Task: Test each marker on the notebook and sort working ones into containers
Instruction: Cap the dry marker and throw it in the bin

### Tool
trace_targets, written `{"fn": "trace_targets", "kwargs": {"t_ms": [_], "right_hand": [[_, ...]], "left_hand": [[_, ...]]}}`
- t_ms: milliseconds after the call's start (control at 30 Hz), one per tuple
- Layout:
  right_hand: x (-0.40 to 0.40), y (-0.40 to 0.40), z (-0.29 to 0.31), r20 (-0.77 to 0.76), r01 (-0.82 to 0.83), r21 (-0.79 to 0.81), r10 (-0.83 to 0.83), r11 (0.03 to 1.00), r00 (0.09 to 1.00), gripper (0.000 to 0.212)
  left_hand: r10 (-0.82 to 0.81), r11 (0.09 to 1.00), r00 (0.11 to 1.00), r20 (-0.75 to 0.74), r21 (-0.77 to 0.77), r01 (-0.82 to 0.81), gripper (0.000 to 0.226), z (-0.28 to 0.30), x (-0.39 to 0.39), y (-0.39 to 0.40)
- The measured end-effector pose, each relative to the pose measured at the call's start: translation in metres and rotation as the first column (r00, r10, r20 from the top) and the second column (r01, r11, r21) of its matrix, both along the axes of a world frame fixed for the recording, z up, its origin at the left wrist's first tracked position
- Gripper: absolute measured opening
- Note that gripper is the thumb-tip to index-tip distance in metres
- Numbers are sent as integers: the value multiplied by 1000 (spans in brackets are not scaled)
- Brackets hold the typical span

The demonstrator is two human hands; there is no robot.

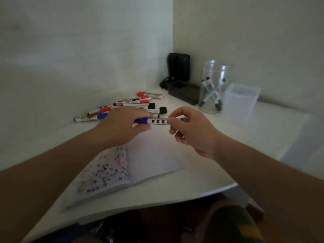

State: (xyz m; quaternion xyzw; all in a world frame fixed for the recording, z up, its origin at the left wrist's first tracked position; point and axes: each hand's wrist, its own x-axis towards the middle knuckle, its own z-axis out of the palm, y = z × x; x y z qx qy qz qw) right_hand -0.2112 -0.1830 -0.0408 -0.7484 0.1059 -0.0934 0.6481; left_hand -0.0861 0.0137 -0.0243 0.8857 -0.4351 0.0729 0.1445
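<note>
Nearest the camera, past the two bare forearms, an open notebook lies on the white counter, its left page crowded with small red, blue and black test dots and its right page nearly blank. Just above that blank page both hands carry one marker level in the air: the left hand pinches the blue cap end between thumb and fingers, and the right hand pinches the far end of the white barrel, whose label shows a row of small dark squares. The marker looks like a light, stiff plastic tube, smooth and a little slippery, so I judge the best hold is firm on the barrel with one hand while the other takes the cap, which should pull straight off with a short tug; it seems sturdy, though the tip would dry if left bare. Behind the hands a loose pile of markers with red, black and blue caps lies by the wall. To the right stand a clear round jar holding a few black-capped markers and, just beside it, a frosted square box. A dark speaker sits in the corner.
</note>
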Motion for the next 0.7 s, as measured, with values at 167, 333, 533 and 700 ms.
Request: {"fn": "trace_targets", "kwargs": {"t_ms": [167, 333, 533, 700], "right_hand": [[-134, -65, 6, 208, 211, 35, -214, 977, 954, 3], [-270, -129, -47, 166, 464, 344, -539, 816, 825, 15], [-394, -159, -189, -260, 722, 488, -707, 491, 657, 9], [-431, -157, -338, -616, 883, 400, -641, 245, 457, 17]], "left_hand": [[-200, 979, 976, -89, -53, 196, 29, 16, -118, -79], [-499, 865, 760, -417, -291, 408, 20, -20, -247, -164], [-263, 925, 385, -885, -119, 360, 24, -152, -329, -258], [208, 918, 111, -972, 233, 321, 38, -263, -361, -289]]}}
